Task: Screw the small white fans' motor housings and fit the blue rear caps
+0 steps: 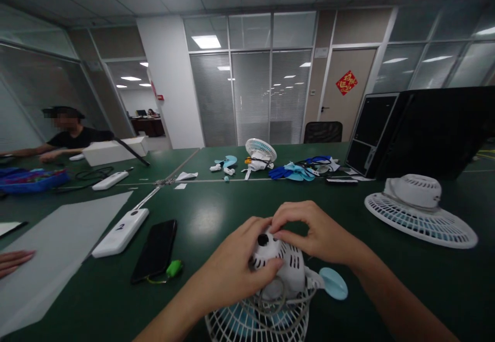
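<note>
A white desk fan lies grille-down in front of me, with its slotted motor housing [292, 267] facing up and its cage [232, 324] at the bottom of the view. My left hand [232, 259] wraps around the housing's left side, thumb across the front. On the top, my right hand [313, 228] pinches close to a dark round hole; whatever is between those fingertips is too small or hidden to make out. A grey cord [284, 300] loops around the base of the housing. Right of it sits a light blue oval piece [334, 283].
Another fan head [421, 215] lies on the right, before a black computer case [371, 135]. At left are a phone [154, 249], a white power strip [121, 232] and a co-worker's hand [15, 262] on a white sheet [73, 239]. A small fan [261, 153] and loose parts lie farther back.
</note>
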A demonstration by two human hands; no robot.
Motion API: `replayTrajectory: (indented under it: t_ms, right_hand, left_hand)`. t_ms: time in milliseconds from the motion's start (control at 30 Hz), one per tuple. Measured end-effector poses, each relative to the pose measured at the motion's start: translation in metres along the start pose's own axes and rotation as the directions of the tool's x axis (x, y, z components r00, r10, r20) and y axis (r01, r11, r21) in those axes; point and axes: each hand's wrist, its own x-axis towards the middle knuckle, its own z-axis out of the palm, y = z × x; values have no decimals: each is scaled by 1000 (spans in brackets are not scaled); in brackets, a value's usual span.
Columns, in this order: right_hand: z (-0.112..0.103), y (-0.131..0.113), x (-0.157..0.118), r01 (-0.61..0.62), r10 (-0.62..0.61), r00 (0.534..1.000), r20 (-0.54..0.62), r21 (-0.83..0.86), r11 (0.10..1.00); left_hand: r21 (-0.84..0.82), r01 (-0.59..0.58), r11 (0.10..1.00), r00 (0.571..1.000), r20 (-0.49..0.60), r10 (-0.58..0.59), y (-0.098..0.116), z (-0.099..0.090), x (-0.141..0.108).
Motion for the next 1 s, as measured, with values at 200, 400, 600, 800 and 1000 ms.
replayTrajectory:
  t_ms: [200, 400, 600, 800, 1000]
  right_hand:
    - [0, -2, -2, 20, -20, 1000, 4, -87, 996]
    - [0, -1, -3, 11, -8, 999, 31, -115, 993]
    - [-7, -11, -4, -59, 70, 987, 143, -81, 995]
    - [-10, -16, -5, -74, 91, 984, 154, -113, 991]
    - [5, -18, -6, 20, 29, 995, 99, -456, 890]
  left_hand:
    - [16, -6, 1000, 1000, -16, 6, 1, 1, 0]
    - [35, 3, 999, 1000, -17, -2, -1, 2, 0]
    - [22, 10, 1000, 1000, -8, -10, 0, 2, 0]
    - [34, 2, 999, 1000, 7, -2, -2, 2, -1]
    - [27, -9, 1000, 1000, 4, 9, -4, 4, 0]
